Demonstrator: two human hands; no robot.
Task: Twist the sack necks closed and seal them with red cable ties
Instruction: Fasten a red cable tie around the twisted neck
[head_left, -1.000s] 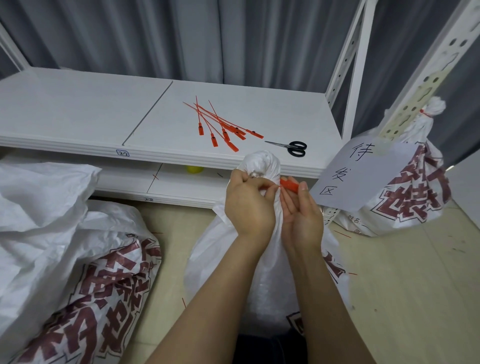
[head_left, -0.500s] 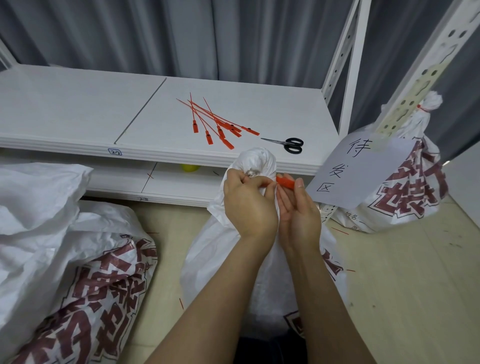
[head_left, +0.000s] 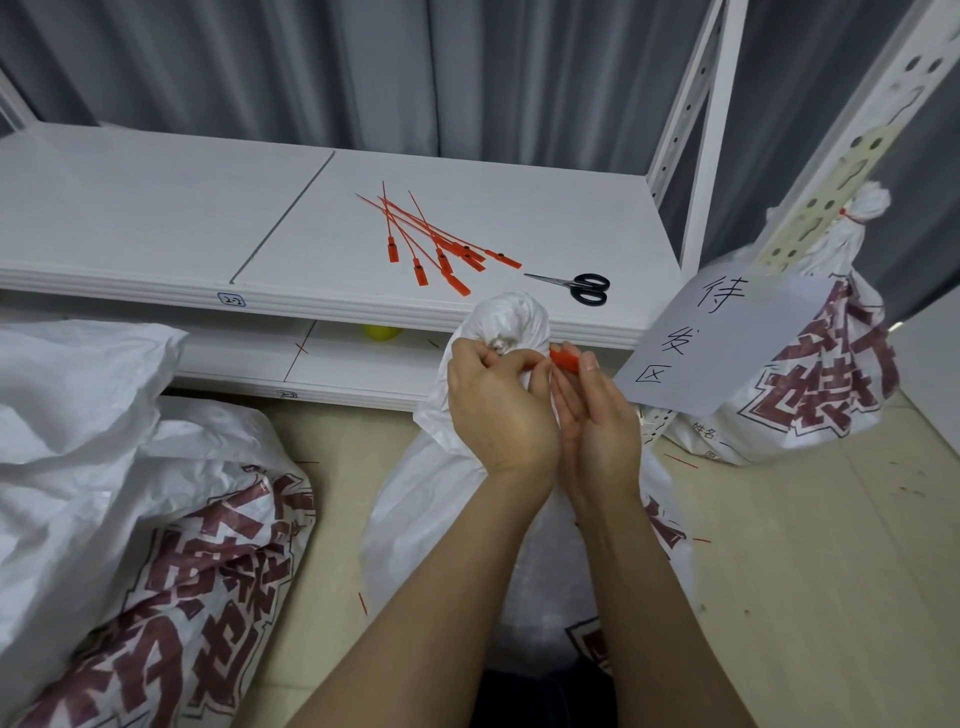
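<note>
Little has moved since the earlier frames; both hands stay at the same neck with the same holds, and only our view has dipped a touch.

We take the middle sack (head_left: 415, 519) first; it stands on the floor in front of the shelf (head_left: 156, 223), between an unsealed sack (head_left: 130, 493) on our left and a tied sack (head_left: 821, 374) on our right. We judge it bulky but not stiff: woven plastic cloth that creases easily and is probably a little slick, so the body is a poor place to grip. The better hold is the sack neck (head_left: 511, 319), bunched into a knob just below the shelf edge; gathered cloth there should hold a twist only while it is squeezed.

Our left hand (head_left: 496, 410) does that; its fingers curl round the neck just under the knob, thumb and forefinger pressed together on something small and pale that we cannot make out. Our right hand (head_left: 600, 421) sits just beside it, palm half turned up, its fingers narrow and pinching the red cable tie (head_left: 566, 360) by its flat head; the strap is hidden behind the left hand, so we cannot tell whether it circles the neck.

The tie looks light, thin and springy; the head gives the firmest purchase. Spare ties (head_left: 441, 244) and scissors (head_left: 582, 286) lie on the shelf.
</note>
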